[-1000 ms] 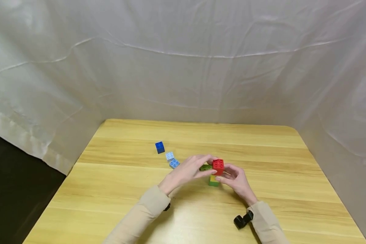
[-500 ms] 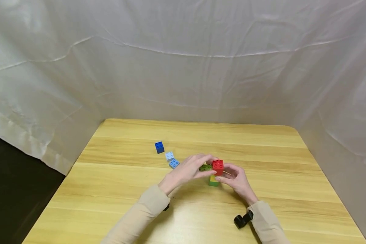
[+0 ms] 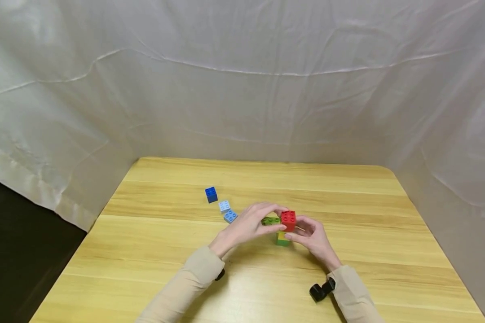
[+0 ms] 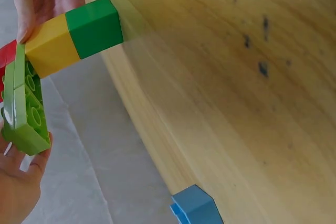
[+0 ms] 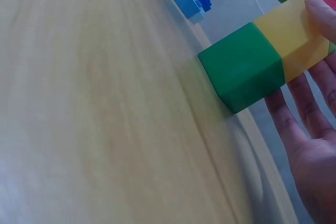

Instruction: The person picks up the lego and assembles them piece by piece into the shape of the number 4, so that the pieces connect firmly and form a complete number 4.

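Observation:
A small tower of toy building bricks stands on the wooden table [image 3: 380, 215]. At its base is a green brick [image 5: 241, 66] with a yellow brick [image 5: 294, 35] on top. Above them a light green long brick [image 4: 26, 114] juts out sideways, underside hollows showing, and a red brick [image 3: 288, 220] tops the tower. My left hand [image 3: 246, 224] pinches the red brick between thumb and fingers, reaching over the light green brick. From the other side my right hand [image 3: 316, 242] grips the yellow brick, thumb in front and fingers behind. The hands hide part of the tower's middle.
Left of the hands lie a medium blue brick [image 3: 231, 216], a pale blue brick [image 3: 224, 206] and, farther back, a dark blue brick [image 3: 211, 194]. A pale curtain [image 3: 242, 112] hangs behind and along the sides of the table.
The light green brick shows slightly more to the left of the red brick than before. Both hands have stayed nearly in place on the tower.

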`<state>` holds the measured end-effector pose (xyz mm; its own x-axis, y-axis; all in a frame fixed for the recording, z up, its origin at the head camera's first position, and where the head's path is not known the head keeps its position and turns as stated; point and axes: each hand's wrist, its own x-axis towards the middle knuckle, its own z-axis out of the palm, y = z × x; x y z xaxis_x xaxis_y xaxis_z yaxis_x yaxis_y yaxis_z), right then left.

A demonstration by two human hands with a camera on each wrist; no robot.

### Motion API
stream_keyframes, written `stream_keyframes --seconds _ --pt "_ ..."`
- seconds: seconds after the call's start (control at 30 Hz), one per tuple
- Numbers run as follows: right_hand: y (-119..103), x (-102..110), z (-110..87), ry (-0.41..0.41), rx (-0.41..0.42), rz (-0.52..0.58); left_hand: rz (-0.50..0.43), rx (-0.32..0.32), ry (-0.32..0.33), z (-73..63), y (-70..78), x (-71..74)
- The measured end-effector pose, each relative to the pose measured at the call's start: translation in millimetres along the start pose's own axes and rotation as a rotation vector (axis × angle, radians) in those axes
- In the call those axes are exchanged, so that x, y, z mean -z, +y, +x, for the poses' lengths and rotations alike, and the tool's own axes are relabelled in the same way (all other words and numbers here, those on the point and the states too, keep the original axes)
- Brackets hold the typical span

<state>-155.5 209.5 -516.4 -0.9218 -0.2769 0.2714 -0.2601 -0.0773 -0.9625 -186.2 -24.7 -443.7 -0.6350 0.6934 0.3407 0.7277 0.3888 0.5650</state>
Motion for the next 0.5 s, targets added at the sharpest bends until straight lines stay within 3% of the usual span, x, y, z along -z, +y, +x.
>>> stream_keyframes --seconds 0.3,0.5 --pt "-0.7 0.2 -0.5 0.011 -0.02 -0.004 -0.14 0.0 0.007 -5.9 -7.8 4.0" --pt "0.7 1.1 -0.1 0.02 -0.029 -0.006 -0.261 0.119 0.042 -15.4 -18.1 18.9"
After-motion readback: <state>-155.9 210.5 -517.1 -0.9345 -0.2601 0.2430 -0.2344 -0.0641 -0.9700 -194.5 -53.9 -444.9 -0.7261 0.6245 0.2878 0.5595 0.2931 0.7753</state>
